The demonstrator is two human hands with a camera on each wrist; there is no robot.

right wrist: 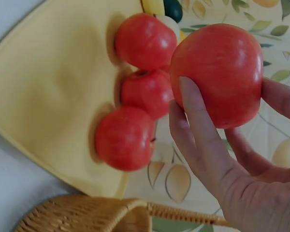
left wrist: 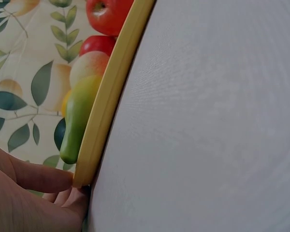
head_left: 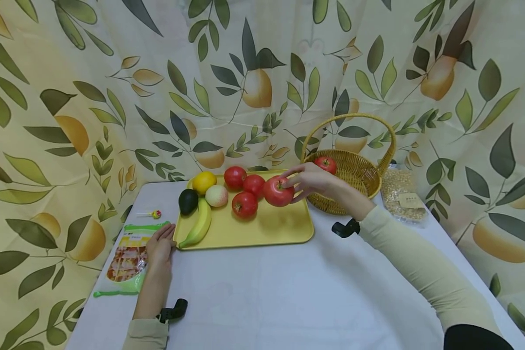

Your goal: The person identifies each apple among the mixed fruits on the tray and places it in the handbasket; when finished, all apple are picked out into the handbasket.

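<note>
A red apple (right wrist: 217, 72) is gripped in my right hand (head_left: 317, 181), held up over the right end of the yellow tray (head_left: 271, 232). My left hand (head_left: 159, 243) pinches the tray's near left corner between thumb and fingers, as the left wrist view shows. On the tray lie several other red apples (head_left: 245, 204), a peach (head_left: 216, 195), a lemon (head_left: 204, 183), a dark green avocado (head_left: 188, 201) and a yellow-green banana (head_left: 198, 228). Just beyond my right hand is a wicker basket (head_left: 358, 167), with another red apple (head_left: 325, 164) in it.
Left of the tray lie a green-and-white food packet (head_left: 129, 257) and a small wrapped lollipop (head_left: 155, 214). A clear bag of grains (head_left: 402, 192) is at the right, beside the basket. A leaf-patterned curtain (head_left: 262, 116) hangs behind the white-covered table (head_left: 262, 296).
</note>
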